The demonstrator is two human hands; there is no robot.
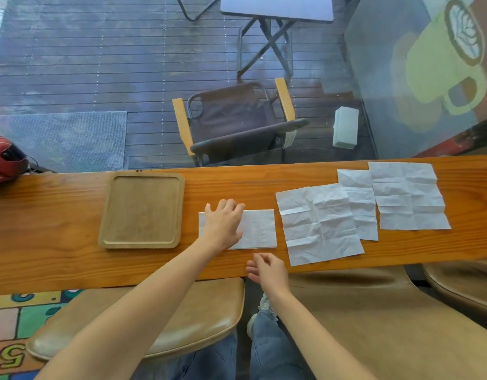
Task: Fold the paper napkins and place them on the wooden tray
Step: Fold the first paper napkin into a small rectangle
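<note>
A white napkin folded in half [260, 229] lies on the wooden counter [58, 256], just right of the wooden tray [141, 210], which holds nothing. My left hand [223, 223] presses flat on the left half of that napkin, fingers straight. Just off the napkin's front edge, my right hand [267, 270] hovers over the counter's near edge with loosely curled fingers that hold nothing. Three unfolded, creased napkins lie to the right: a near one [319, 223], a middle one [359, 204] partly under its neighbours, and a far one [409, 196].
A red helmet [6, 159] sits at the counter's far left end. Behind the counter is a glass pane with a folding chair [234, 119] and a table outside. Tan padded stools [204, 319] stand under the counter's near edge.
</note>
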